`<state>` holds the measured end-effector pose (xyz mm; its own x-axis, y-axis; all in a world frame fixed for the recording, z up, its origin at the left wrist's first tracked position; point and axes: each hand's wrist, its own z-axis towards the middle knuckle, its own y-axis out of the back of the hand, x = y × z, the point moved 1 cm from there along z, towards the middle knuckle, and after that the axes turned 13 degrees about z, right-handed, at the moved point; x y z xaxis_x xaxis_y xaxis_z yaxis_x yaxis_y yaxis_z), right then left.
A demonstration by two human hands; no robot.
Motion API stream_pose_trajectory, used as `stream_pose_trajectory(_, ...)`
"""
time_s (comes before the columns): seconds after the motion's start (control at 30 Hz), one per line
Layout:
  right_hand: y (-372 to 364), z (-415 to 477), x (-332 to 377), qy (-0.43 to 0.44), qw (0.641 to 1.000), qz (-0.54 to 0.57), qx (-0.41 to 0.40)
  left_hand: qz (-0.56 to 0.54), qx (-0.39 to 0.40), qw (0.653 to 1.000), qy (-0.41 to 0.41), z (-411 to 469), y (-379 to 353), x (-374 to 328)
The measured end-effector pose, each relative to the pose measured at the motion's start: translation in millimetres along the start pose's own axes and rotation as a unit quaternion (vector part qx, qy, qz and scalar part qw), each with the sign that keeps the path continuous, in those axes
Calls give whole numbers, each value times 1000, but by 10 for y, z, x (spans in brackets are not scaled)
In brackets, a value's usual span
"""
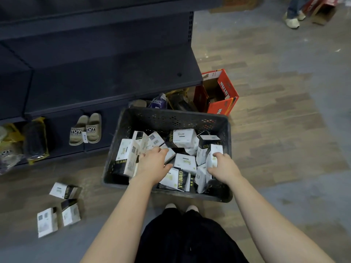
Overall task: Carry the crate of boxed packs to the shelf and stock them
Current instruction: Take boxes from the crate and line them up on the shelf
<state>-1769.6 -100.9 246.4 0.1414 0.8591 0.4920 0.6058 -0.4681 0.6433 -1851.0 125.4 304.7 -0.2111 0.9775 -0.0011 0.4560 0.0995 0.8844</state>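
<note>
Far left: bagged goods (36,139) sat on the low tier of the shelf (114,73), with slippers (85,130) further along the same tier. Three loose packs (65,191) lay on the floor, well apart from the crate's left side.

The crate (167,118) stood on the floor just beside the shelf base, with the boxed packs (185,138) jumbled inside at all angles.

- **Left hand:** The left hand (152,164) was down in the crate, with fingers and thumb curled onto a flat pack (170,155) near the middle.
- **Right hand:** The right hand (224,166) was clamped round an upright pack (213,158) by the right wall.

A red carton (220,92) stood open beyond the crate. Another person's feet (293,19) showed at top right.

Judgement: carrying looked done, and the step in hand was pulling packs out for stocking.

- Lift each pack straight up, clear of its neighbours, so the leaning ones don't topple or snag.
- Grip across the firm edges and don't crush the thin card.
- Set the packs square on a tier with the print facing out.
- The floor strays likely need collecting too.
</note>
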Motion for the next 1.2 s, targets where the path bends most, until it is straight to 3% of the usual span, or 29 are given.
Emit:
stream_pose_trajectory(0.6, -586, 533, -260, -30, 990, -133, -32, 3, 6, 1000, -9, 475, -553, 22)
stream_pose_trajectory(0.8, -657, 566, -242, -75, 993, -91, -8, -4, 4, 1000, -3, 501, -589, 69)
stream_pose_trajectory(1.2, -287, 472, 7, -32, 996, -44, -69, -24, 6, 1000, 6, 425, -281, 95)
